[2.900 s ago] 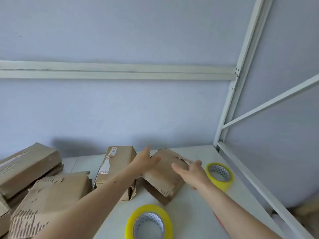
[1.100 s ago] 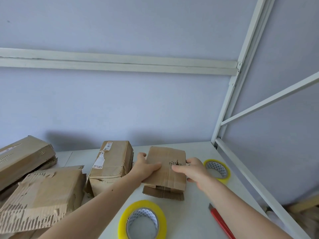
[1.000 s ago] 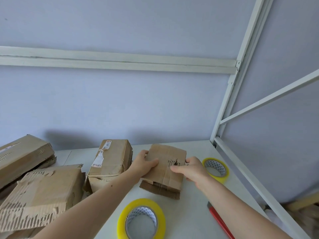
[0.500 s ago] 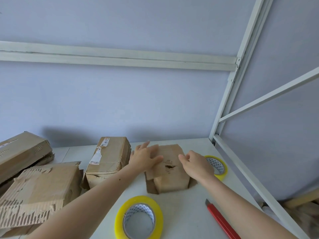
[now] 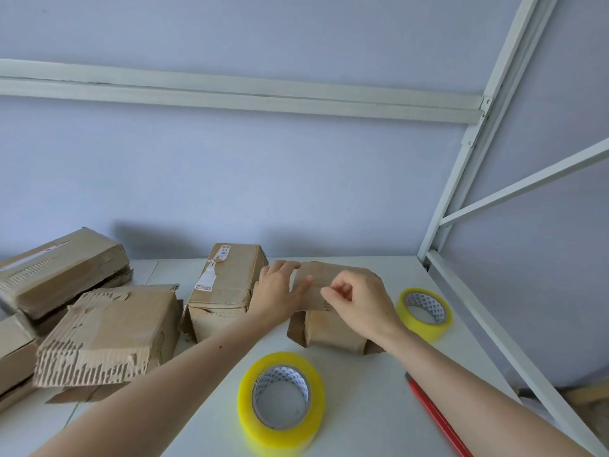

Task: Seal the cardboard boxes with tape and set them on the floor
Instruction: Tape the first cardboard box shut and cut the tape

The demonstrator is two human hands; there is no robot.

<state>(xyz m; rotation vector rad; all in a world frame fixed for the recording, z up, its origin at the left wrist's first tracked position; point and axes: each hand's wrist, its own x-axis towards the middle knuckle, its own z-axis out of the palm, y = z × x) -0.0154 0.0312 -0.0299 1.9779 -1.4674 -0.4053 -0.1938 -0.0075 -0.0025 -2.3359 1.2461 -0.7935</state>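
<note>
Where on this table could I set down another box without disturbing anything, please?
Bare patches: the near strip between the front tape roll and the torn box, under the left forearm, and the far corner behind the small box by the frame post. The left side is crowded with stacked boxes; the red cutter borders the right.

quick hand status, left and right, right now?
Left hand: open, fingers flat on the small brown cardboard box.
Right hand: fingers curled over the same box's top; a grip cannot be told.
</note>
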